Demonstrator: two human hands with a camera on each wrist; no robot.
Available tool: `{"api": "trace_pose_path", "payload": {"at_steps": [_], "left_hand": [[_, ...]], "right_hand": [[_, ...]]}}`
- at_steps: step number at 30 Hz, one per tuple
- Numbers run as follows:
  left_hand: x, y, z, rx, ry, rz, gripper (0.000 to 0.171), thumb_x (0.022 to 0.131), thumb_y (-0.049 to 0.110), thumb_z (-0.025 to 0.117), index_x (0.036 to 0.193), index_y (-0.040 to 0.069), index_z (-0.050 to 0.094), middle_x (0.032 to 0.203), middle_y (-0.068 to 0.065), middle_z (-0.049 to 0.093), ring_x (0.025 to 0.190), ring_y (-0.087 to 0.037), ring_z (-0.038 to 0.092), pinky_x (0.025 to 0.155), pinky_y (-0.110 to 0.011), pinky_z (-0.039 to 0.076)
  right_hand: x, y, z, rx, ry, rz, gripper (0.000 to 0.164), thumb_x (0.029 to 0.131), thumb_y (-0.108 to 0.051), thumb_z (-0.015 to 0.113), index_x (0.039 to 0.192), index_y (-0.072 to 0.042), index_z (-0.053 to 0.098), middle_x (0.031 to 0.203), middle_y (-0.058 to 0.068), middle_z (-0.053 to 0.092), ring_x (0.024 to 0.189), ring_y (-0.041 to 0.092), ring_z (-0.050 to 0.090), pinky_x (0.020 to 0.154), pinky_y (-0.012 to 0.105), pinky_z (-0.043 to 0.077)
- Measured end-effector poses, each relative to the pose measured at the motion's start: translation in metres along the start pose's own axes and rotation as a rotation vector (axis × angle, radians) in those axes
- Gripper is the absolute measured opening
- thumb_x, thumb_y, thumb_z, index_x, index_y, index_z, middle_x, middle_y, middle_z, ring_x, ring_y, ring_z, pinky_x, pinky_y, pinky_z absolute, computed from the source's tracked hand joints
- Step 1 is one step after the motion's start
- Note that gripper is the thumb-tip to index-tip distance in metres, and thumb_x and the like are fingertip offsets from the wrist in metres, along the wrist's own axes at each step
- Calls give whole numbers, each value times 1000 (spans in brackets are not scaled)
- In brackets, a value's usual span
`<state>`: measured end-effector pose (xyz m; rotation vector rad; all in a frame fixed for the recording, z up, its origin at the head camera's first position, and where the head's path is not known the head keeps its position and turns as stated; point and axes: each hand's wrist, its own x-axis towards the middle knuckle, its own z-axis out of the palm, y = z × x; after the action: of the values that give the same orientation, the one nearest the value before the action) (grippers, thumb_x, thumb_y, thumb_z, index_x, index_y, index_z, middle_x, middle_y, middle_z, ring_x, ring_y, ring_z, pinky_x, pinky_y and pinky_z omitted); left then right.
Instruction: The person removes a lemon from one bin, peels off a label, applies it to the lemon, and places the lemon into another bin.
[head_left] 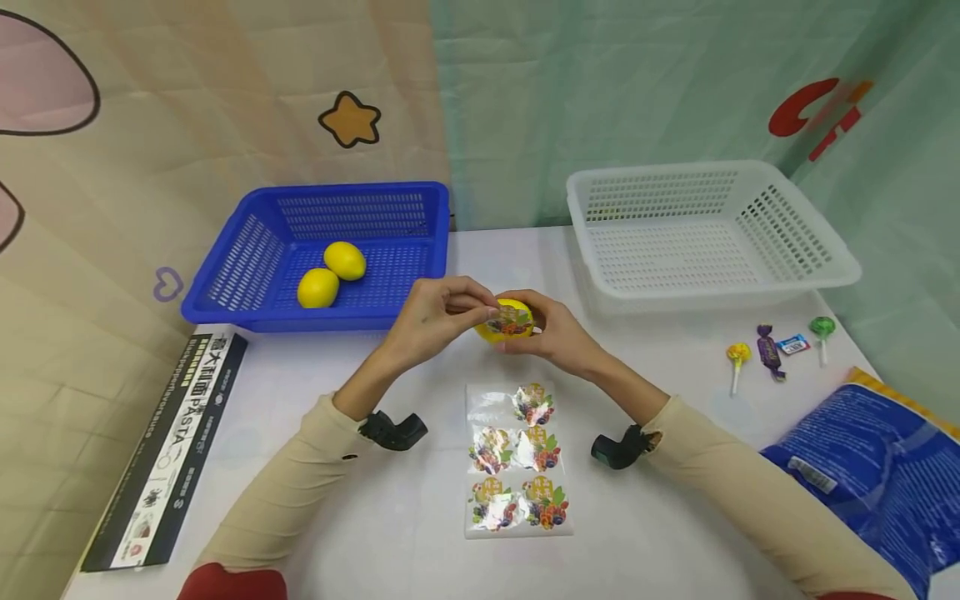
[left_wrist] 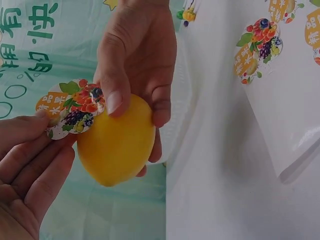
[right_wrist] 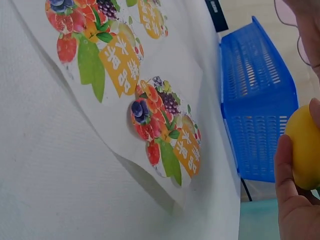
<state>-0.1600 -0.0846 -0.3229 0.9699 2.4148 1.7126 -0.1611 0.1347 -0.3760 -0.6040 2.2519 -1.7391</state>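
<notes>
My right hand (head_left: 561, 335) holds a yellow lemon (left_wrist: 119, 147), with the thumb on one side and the fingers round the other. A fruit-printed sticker (left_wrist: 75, 107) is pinched at its edge between the thumb and fingers of my left hand (left_wrist: 30, 167). In the left wrist view, the sticker's far edge overlaps the upper side of the lemon, near the right thumb. Below both hands lies a sheet of stickers (head_left: 491, 410), with several fruit prints on it and a bare spot at its top left.
A blue basket (head_left: 315, 321) with two lemons (head_left: 332, 273) stands at back left, a white basket (head_left: 712, 292) at back right. Candies (head_left: 768, 353) and a blue bag (head_left: 870, 475) lie on the right. A long black-and-white pasta box (head_left: 167, 450) lies along the left edge.
</notes>
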Motion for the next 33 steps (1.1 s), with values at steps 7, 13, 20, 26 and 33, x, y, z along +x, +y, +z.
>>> {"api": "trace_pose_path", "payload": {"at_steps": [7,13,20,26,33], "left_hand": [[-1,-1,3,1,-4,-4,6,89,3,72,95,3,73,86,-5,75,80,-14,73,70,-32,58],[-4,-3,4,-2,5,26,8,88,4,73,96,3,73,89,-6,74,82,-16,72,73,-31,59],[-3,-4,8,47,30,154,24,84,4,77,108,0,72,103,-10,73,94,-18,70,83,-29,57],[0,-2,9,53,35,172,26,84,2,77,109,1,71,95,-9,74,88,-15,71,83,-33,58],[2,-2,12,70,25,190,27,83,-1,76,110,1,70,84,-6,73,81,-16,70,81,-28,57]], "right_hand": [[-5,0,-2,51,-13,6,59,84,-10,78,137,-13,53,125,7,57,106,26,57,87,33,50],[-8,0,-1,38,-12,0,56,87,-12,75,138,-10,53,126,9,57,107,26,57,88,33,50],[-10,-2,2,51,-10,-6,56,87,-10,76,138,-9,52,127,7,57,107,25,59,86,31,52],[-13,1,7,47,-18,18,57,87,-12,76,138,-9,53,126,7,59,107,24,61,86,30,53],[-19,2,8,-27,-11,21,59,87,-15,77,140,-11,51,123,6,60,103,22,61,82,30,54]]}}
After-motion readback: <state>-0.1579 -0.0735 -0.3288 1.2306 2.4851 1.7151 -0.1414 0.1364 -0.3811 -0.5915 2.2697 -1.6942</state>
